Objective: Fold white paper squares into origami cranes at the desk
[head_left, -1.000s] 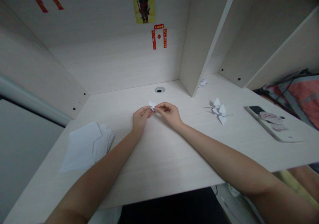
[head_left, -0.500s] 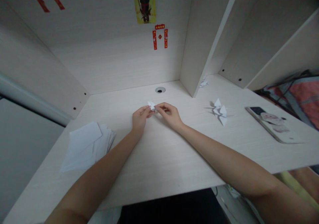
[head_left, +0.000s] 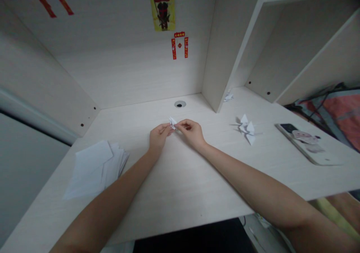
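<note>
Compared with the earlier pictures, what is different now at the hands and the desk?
The small folded paper looks narrower and more upright; the view has tilted slightly upward. Nothing was let go or newly taken: left hand and right hand still pinch it. Paper stack, folded figures and phone stayed.

White is the folded paper (head_left: pixel 172 123) mid-scene, and white too the paper stack (head_left: pixel 90 166) at left and the folded pieces (head_left: pixel 247 128) at right. The tabletop (head_left: pixel 180 193) is pale cream, faintly grained. On the far side, a yellow poster (head_left: pixel 163 5) carries red and a dark figure; red strips (head_left: pixel 173 48) below bear gold-toned lettering. At right, the phone (head_left: pixel 323 157) is whitish with a pinkish picture, the fabric (head_left: pixel 341 107) coral and grey.
</note>
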`<state>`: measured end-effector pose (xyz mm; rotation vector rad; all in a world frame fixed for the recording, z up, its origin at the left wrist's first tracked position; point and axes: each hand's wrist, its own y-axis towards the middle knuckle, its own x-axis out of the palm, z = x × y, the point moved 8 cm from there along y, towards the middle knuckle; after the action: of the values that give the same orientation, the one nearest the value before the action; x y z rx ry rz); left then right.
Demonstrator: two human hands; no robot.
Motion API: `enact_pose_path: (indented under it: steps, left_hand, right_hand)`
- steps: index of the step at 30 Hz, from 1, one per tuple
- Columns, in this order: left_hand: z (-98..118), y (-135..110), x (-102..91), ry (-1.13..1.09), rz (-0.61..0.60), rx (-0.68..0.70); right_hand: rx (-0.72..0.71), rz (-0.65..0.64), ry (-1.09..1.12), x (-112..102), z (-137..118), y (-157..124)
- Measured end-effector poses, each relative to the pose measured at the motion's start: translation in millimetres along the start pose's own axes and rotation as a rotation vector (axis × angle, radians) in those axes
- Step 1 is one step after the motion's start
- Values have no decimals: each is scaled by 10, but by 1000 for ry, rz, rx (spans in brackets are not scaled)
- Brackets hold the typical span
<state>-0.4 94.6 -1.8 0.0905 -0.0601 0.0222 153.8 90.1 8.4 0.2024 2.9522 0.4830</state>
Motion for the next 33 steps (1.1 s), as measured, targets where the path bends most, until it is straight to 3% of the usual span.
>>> enact_pose_path:
  steps: [7,13,21,25,33]
  left_hand:
    - [-5,10,8,14,-21,33]
    - [45,-1,29,50,-41,53]
    - [119,-4,-4,50,28,90]
    - [169,-20,-16,67,53,119]
    - [165,-25,-6,76,31,109]
  right_hand:
    - [49,-4,71,30,52,1]
    - [-11,3,22,15,15,-4]
    - [-58,-12,36,35,-89,-36]
    - [-42,-48,-81,53,-61,-24]
    - [-152,-92,-197,79,-133,-31]
